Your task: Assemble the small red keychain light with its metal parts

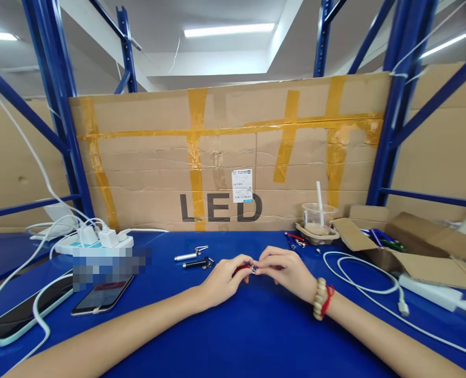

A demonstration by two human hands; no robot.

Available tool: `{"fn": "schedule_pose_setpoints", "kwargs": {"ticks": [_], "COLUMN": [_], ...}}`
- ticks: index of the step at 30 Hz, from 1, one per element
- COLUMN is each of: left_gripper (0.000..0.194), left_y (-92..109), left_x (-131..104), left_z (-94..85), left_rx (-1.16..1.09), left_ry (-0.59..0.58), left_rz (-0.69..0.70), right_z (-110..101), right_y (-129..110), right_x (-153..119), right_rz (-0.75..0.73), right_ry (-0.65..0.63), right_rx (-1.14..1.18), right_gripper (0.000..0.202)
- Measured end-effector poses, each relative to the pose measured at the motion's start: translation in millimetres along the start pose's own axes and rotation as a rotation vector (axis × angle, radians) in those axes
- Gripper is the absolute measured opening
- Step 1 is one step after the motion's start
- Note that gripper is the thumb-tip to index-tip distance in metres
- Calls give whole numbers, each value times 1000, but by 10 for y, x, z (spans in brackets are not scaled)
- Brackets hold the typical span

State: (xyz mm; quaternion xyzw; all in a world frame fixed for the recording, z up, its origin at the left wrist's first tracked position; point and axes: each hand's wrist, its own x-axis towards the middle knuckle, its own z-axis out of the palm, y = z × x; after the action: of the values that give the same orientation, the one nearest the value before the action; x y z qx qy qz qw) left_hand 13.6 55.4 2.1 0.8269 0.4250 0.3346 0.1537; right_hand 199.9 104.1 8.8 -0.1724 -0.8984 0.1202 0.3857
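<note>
My left hand (225, 278) pinches small red piece (246, 266); right hand (287, 270) pinches at metal end (253, 269). I judge it light, stiff, slippery; red body offers surest hold.

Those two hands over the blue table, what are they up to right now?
The left hand and right hand meet over the blue table, fingertips pinching a small red item with a shiny metal end. Nearby lie a silver stick-like piece and a black one, both with metal fittings. The item is mostly hidden by the fingers, so exactly what is being done to it can't be told.
</note>
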Motion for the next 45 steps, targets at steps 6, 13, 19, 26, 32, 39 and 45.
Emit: {"fn": "schedule_pose_setpoints", "kwargs": {"ticks": [6, 13, 19, 26, 32, 39, 45], "left_gripper": [24, 26, 24, 24, 19, 17, 18], "left_y": [78, 55, 30, 10, -38, -48, -51], "left_x": [38, 72, 65, 57, 47, 72, 47], "left_z": [23, 44, 47, 61, 71, 89, 78], "left_rx": [43, 94, 114, 90, 87, 135, 173], "left_ry": [26, 37, 22, 16, -44, -73, -55], "left_rz": [-19, -50, -82, -16, -28, -104, -107], "right_z": [4, 24, 44, 106, 151, 147, 144], "right_y": [-17, 12, 47, 119, 53, 5, 24], "right_x": [-7, -23, -17, -17, -5, 27, 44], "right_rz": [19, 63, 78, 160, 161, 334, 468], "right_ry": [57, 113, 127, 53, 8, 21, 20], "right_rx": [-18, -43, -63, 240, 174, 231, 257], "right_gripper": [20, 20, 22, 28, 24, 24, 26]}}
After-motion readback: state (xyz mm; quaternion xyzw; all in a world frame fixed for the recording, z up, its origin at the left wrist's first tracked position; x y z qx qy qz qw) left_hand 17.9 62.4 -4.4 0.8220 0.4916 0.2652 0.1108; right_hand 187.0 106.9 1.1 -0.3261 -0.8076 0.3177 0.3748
